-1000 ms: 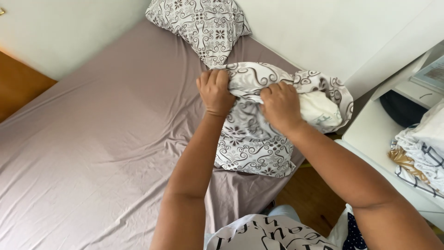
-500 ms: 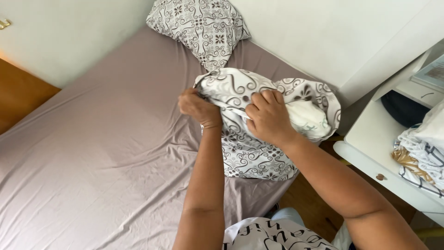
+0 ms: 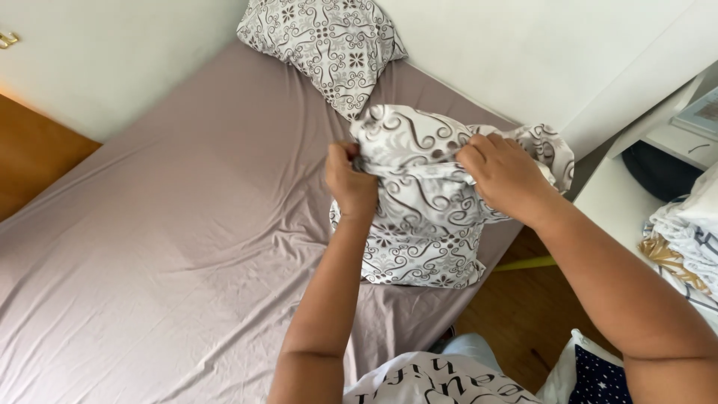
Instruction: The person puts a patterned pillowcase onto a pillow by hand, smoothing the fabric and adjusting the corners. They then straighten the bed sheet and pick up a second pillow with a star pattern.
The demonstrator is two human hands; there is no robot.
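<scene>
Pillowcase point(image 3: 422, 224), soft swirl-patterned cotton, bunched in both hands point(image 3: 430, 176).

1. The pillowcase point(image 3: 419, 224) pinched in the fingers of the left hand point(image 3: 351, 183) and right hand point(image 3: 505, 176) was white with grey-brown scrolls and flower shapes.
2. The second pillow point(image 3: 321, 45), beyond the fingertips, wore the same 2 colours in a denser scroll print.
3. The bed sheet point(image 3: 164, 247) below the fingers was plain mauve-grey.
4. The wall point(image 3: 523, 52) past the fingers was white.
5. The floor point(image 3: 30, 150) was orange-brown wood.
</scene>
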